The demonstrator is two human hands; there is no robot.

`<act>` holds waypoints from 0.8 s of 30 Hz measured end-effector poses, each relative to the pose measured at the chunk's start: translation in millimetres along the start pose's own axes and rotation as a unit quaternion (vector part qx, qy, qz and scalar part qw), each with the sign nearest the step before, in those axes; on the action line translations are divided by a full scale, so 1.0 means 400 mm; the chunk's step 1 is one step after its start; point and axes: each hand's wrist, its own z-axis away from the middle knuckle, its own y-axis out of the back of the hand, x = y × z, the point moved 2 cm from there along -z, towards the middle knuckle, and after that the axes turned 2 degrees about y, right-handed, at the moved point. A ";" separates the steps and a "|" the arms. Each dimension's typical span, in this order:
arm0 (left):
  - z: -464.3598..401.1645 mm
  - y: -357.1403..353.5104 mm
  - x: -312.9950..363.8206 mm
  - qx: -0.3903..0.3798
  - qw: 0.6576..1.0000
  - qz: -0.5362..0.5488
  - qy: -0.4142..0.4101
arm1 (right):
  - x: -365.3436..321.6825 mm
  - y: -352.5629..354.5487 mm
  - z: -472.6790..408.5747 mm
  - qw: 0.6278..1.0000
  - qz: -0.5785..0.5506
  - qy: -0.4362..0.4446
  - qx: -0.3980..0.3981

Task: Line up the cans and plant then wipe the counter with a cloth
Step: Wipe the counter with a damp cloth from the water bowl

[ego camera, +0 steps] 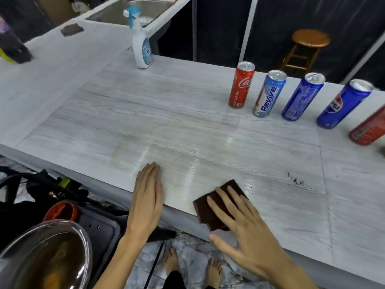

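Several cans stand in a row along the far right of the grey counter (166,113): a red Coca-Cola can (241,85), a blue and white Revive can (269,94), a blue can (302,97), a Pepsi can (342,104) and a red can (368,129) cut off by the frame's right edge. No plant is in view. My right hand (241,224) presses flat, fingers spread, on a folded dark brown cloth (210,207) at the counter's near edge. To its left, my left hand (146,195) rests flat on the counter edge.
A white and blue spray bottle (142,40) stands at the counter's back, by a sink (129,11). Dark specks (296,181) lie right of the cloth. Another dark cloth (71,30) lies far left. A wooden stool (306,49) stands behind the counter; a shiny bowl (45,255) is below left.
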 end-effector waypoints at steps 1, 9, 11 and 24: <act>-0.001 0.003 -0.004 0.002 1.000 -0.003 0.004 | 0.037 0.019 -0.003 1.000 0.009 -0.025 0.004; 0.008 0.015 -0.026 0.014 0.999 0.011 0.045 | 0.104 0.079 -0.328 0.991 -0.015 -0.130 0.033; 0.007 0.016 -0.029 0.018 0.998 0.020 0.056 | 0.044 0.057 -0.378 0.996 -0.001 -0.089 0.021; -0.012 0.037 -0.074 0.001 0.998 -0.034 0.048 | 0.069 0.053 -0.174 0.998 0.009 -0.057 -0.004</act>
